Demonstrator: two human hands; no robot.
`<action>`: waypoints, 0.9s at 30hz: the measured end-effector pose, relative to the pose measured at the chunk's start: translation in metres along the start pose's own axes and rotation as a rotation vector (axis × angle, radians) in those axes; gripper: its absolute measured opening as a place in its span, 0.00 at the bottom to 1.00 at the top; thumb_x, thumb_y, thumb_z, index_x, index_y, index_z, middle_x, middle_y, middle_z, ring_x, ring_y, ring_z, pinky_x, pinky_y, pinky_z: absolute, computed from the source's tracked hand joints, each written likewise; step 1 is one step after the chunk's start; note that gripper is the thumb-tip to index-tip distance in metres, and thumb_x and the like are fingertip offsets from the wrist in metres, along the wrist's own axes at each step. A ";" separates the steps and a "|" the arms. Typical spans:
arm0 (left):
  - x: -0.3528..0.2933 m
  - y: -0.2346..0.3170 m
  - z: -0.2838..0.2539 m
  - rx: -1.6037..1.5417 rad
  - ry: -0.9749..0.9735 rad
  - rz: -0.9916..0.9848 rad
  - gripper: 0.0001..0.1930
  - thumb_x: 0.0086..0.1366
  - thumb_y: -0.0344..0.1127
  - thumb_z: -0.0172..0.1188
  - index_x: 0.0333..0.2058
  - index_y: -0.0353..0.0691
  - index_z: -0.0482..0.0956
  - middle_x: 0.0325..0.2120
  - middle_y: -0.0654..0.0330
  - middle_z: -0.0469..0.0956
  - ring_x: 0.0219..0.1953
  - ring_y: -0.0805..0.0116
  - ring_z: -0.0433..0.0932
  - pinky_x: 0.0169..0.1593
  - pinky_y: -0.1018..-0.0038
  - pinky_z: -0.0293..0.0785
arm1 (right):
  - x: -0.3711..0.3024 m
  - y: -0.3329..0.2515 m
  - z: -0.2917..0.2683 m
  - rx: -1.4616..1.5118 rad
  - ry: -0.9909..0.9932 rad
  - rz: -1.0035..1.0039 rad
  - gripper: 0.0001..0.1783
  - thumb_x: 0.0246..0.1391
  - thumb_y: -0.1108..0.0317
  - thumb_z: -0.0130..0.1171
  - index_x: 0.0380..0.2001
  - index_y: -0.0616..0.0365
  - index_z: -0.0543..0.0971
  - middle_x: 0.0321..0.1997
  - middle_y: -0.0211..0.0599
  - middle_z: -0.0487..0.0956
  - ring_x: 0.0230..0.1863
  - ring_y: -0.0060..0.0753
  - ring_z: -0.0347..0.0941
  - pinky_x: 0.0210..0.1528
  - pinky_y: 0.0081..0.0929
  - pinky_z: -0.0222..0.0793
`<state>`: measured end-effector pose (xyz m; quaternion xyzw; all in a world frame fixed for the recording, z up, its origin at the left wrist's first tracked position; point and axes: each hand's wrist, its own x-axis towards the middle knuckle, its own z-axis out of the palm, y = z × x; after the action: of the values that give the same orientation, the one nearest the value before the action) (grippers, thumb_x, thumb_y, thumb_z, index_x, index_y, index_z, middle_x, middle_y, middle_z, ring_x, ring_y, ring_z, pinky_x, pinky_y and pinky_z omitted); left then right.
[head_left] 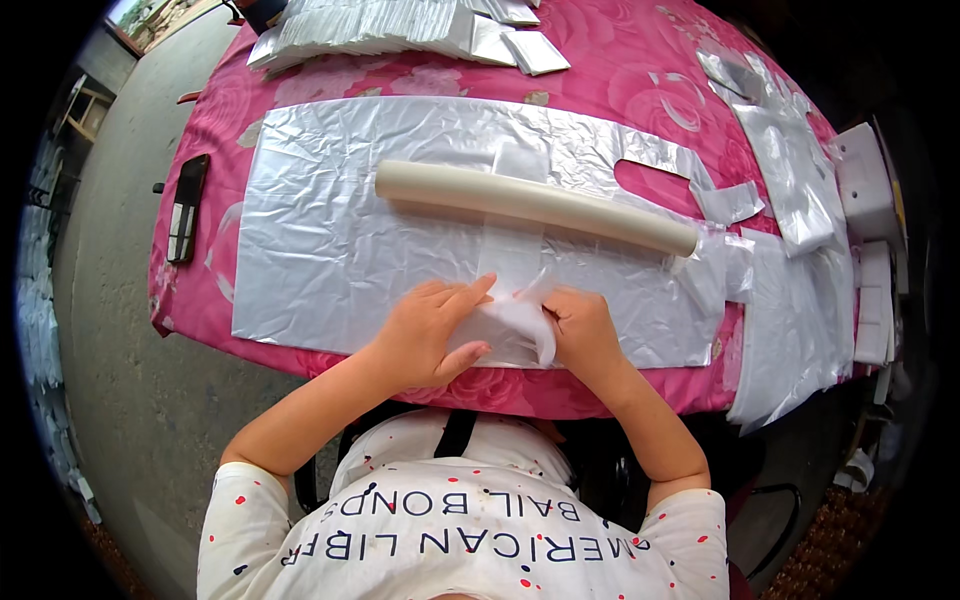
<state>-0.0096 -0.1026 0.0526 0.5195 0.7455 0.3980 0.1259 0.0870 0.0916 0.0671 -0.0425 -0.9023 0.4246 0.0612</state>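
My left hand lies with thumb and fingers apart beside a translucent white plastic sheet, its fingertips touching the sheet's edge. Bent fingers of my right hand grip the sheet's gathered right side, which curls up near the table's front edge. Both hands are over a large silvery plastic bag spread flat, with a handle cutout toward its right end. Across this bag rests a long cream-coloured tube, slightly slanted. A translucent strip runs from beneath the tube toward my hands.
A pink flowered cloth covers the table. A black phone lies at the left edge. Stacks of folded white packets stand at the back. More silvery bags overlap at the right, near white boxes.
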 end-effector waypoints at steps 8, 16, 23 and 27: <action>0.000 0.014 0.023 0.411 -0.083 0.058 0.36 0.58 0.48 0.50 0.59 0.28 0.54 0.60 0.43 0.54 0.63 0.49 0.52 0.63 0.59 0.48 | 0.043 0.001 -0.012 0.323 -0.240 0.593 0.14 0.51 0.64 0.57 0.28 0.69 0.78 0.15 0.34 0.73 0.16 0.22 0.72 0.20 0.22 0.64; 0.003 0.017 0.032 0.438 -0.161 -0.072 0.40 0.57 0.50 0.51 0.59 0.26 0.51 0.62 0.43 0.48 0.66 0.51 0.46 0.65 0.60 0.42 | 0.022 -0.003 -0.004 0.041 -0.035 0.387 0.16 0.39 0.65 0.66 0.30 0.65 0.77 0.24 0.38 0.76 0.24 0.32 0.73 0.29 0.24 0.68; 0.017 0.008 0.024 0.362 0.036 -0.018 0.32 0.49 0.38 0.60 0.52 0.30 0.64 0.52 0.48 0.67 0.55 0.55 0.65 0.57 0.62 0.59 | 0.003 0.016 -0.002 -0.508 0.200 -0.488 0.12 0.42 0.73 0.56 0.34 0.63 0.76 0.44 0.41 0.73 0.44 0.40 0.71 0.46 0.33 0.67; 0.026 0.007 0.021 0.362 0.101 -0.008 0.28 0.45 0.33 0.62 0.47 0.32 0.69 0.47 0.51 0.72 0.49 0.58 0.72 0.51 0.64 0.65 | 0.015 0.027 -0.005 -0.404 -0.021 -0.510 0.18 0.42 0.77 0.51 0.40 0.63 0.76 0.47 0.42 0.74 0.51 0.43 0.68 0.54 0.35 0.64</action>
<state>-0.0035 -0.0696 0.0501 0.5102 0.8123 0.2824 -0.0058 0.0732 0.1147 0.0508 0.1779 -0.9506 0.2082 0.1464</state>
